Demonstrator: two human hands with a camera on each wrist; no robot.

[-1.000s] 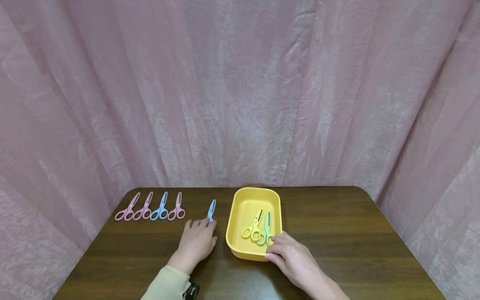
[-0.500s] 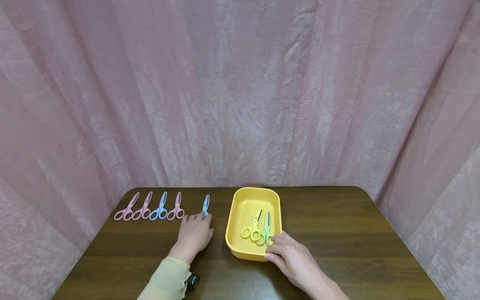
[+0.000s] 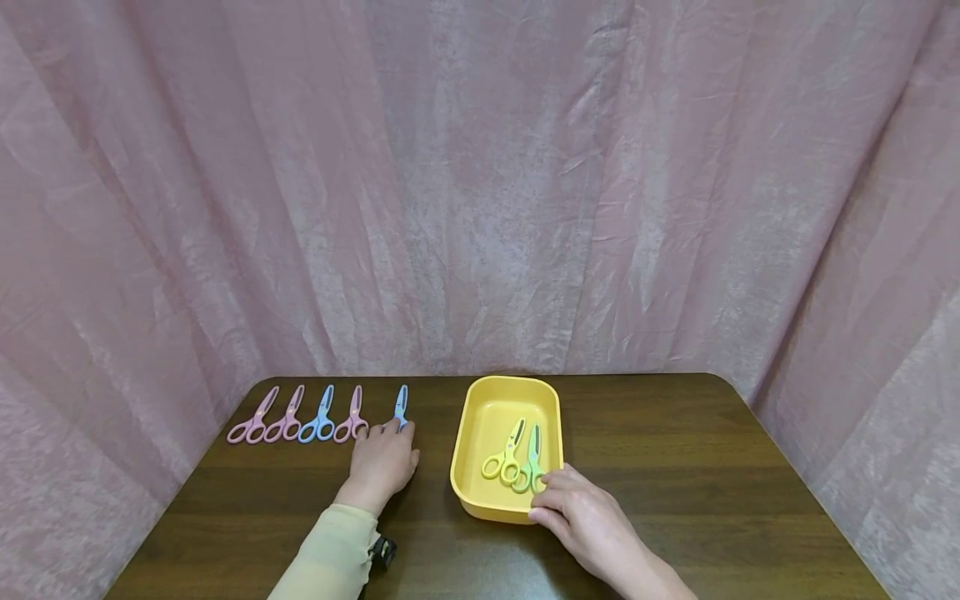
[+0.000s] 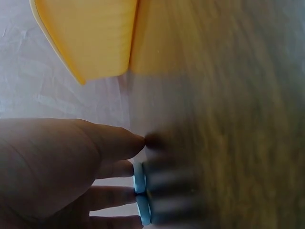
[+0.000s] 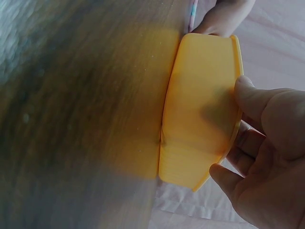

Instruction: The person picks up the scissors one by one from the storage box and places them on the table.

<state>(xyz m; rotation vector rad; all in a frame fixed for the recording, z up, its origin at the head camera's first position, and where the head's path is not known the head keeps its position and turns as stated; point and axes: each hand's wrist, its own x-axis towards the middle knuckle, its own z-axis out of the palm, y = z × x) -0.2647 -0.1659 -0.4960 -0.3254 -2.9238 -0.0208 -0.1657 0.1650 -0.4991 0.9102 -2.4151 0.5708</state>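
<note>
My left hand lies over the handles of a pair of blue scissors, its fingertips touching them on the table. In the left wrist view those fingers reach nearly straight to the blue handle loops, and the thumb stays apart from them. With my right hand I grip the near right corner of a yellow tray, thumb outside and fingers over the rim. Yellow scissors and green scissors lie inside the tray; the green handle is partly hidden by my right fingers.
Left of my left hand, a row of scissors lies blades away: pink scissors at the end, two more pink pairs and one blue pair. They rest on a dark wooden table. A pink curtain hangs behind it.
My left hand has slid the blue scissors leftward and slightly away across the table, closer to the row. The right hand and the tray have stayed in place.
</note>
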